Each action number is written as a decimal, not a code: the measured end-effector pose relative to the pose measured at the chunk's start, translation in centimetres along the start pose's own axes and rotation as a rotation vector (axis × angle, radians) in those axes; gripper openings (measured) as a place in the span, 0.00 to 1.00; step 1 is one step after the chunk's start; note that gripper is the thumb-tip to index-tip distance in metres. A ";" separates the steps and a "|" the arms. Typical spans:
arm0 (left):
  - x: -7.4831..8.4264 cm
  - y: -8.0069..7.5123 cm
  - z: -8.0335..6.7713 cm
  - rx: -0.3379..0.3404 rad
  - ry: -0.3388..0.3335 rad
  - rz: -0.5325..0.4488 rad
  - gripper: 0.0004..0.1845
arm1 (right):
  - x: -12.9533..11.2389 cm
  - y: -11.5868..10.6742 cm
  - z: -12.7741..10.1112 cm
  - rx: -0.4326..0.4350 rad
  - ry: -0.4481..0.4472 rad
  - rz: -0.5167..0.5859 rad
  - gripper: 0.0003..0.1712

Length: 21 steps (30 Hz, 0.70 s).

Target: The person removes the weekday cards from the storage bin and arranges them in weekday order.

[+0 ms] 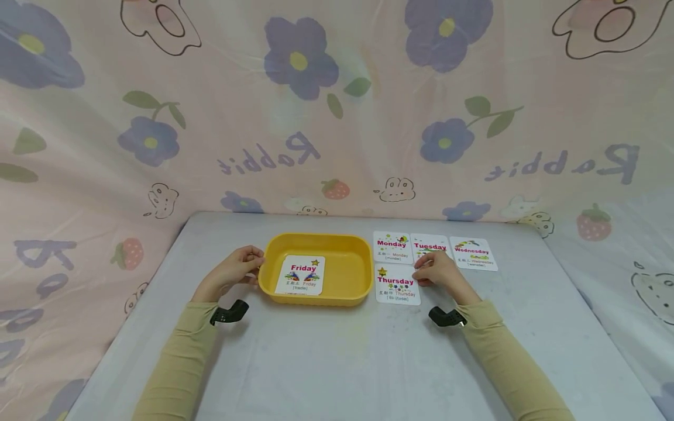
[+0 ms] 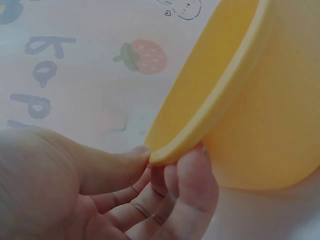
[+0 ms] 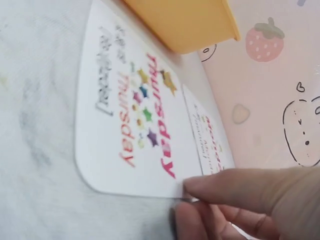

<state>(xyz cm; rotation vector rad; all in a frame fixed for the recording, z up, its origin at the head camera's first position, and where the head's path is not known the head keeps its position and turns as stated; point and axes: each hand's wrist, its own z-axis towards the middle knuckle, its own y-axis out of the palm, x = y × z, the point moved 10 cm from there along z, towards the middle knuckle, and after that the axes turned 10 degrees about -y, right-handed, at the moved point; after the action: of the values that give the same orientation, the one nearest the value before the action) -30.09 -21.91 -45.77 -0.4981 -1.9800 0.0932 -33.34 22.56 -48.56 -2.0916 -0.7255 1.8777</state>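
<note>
Five printed cards are noted, each headed in red. "Friday" [image 1: 300, 275] is read on the card lying in the yellow tray [image 1: 347, 242]. On the tabletop [image 1: 337, 362], "Monday" [image 1: 392, 247], "Tuesday" [image 1: 429, 245] and "Wednesday" [image 1: 473, 254] are read in one row, with "Thursday" [image 1: 397, 284] below Monday. Smaller lines beneath each heading are not legible. "Rabbit" is seen mirrored on the backdrop cloth [image 1: 337, 117], twice.
</note>
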 end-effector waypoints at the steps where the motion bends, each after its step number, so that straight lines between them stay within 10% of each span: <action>1: 0.0 0.0 0.0 -0.001 0.001 0.001 0.13 | 0.0 0.0 0.0 0.006 0.002 -0.006 0.16; 21: 0.2 0.0 -0.3 -0.020 0.024 -0.005 0.13 | -1.6 -0.6 0.3 -0.027 -0.011 0.071 0.20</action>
<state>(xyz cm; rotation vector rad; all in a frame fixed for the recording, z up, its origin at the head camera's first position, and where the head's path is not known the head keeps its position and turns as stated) -29.93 -21.87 -45.51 -0.5054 -1.9608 0.0638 -33.88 22.23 -46.96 -2.1523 -0.6912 1.9276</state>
